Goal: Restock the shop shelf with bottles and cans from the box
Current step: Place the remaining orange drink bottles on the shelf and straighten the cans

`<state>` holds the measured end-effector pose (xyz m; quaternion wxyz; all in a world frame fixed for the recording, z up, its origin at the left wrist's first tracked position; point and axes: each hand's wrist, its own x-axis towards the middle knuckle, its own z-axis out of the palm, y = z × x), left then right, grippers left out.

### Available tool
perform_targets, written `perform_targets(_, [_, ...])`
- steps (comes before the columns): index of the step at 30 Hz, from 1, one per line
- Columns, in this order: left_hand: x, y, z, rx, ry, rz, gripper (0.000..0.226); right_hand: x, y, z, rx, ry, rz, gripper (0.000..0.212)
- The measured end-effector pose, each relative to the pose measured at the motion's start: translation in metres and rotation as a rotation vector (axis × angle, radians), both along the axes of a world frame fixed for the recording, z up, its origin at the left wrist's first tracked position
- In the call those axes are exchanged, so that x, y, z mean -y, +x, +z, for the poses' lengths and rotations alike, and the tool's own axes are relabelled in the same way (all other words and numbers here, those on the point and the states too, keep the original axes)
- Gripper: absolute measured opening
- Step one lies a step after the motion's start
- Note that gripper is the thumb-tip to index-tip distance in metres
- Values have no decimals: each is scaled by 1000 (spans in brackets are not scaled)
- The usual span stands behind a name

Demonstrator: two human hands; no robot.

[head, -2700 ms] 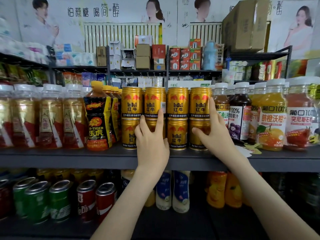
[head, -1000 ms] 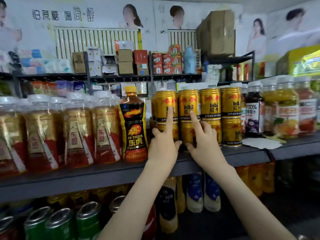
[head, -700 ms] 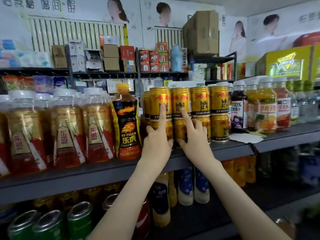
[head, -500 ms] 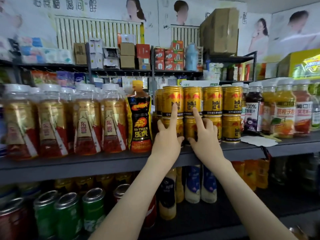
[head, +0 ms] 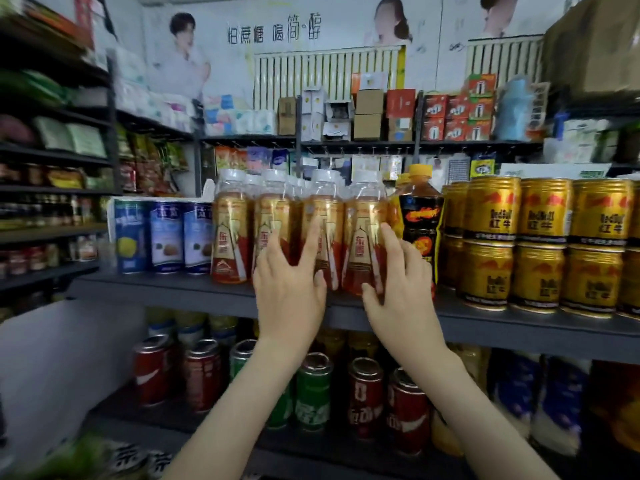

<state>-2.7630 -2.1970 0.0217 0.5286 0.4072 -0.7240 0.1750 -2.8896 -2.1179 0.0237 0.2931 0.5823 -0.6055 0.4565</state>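
Bottles first: row of gold-labelled bottles (head: 277,216) upright on the grey shelf (head: 156,289), long axes vertical, straight ahead of both hands and just behind the front lip. Left hand (head: 289,292) in front of the second and third of the four front bottles, fingers (head: 313,237) straight and fanned apart, tips laid flat on the labels, wrapping nothing. Right hand (head: 398,296) just beside it at the fourth bottle (head: 363,220), index raised along the label, thumb low near the base, remaining fingers loosely bent toward the black Hi-Tiger bottle (head: 420,216); resting on rather than clasping, as far as can be told. Each hand about equally near its own bottle.

Probably a nudge back or sideways to square the row; best pushed low, to keep such tall narrow bodies from tipping. Clear thin plastic, amber liquid, glossy wrap labels, white caps: likely slippery and slightly yielding.

Gold Red Bull cans (head: 491,244) stacked two high to the right, rigid smooth metal. Blue-labelled tins (head: 166,233) at the left end. Red and green soda cans (head: 313,393) on the shelf below. Supply box not in view.
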Motion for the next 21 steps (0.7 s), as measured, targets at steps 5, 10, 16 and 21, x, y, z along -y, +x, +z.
perform_targets(5, [27, 19, 7, 66, 26, -99, 71, 33, 14, 3, -108, 24, -355, 85])
perform_targets(10, [35, 4, 11, 152, 185, -331, 81, 51, 22, 6, -35, 48, -449, 91])
perform_targets(16, [44, -13, 12, 162, 202, -259, 95, 59, 35, 7, 67, 132, -389, 91])
perform_targets(21, [60, -12, 5, 65, -26, -181, 107, 62, 47, 14, 211, 164, -326, 95])
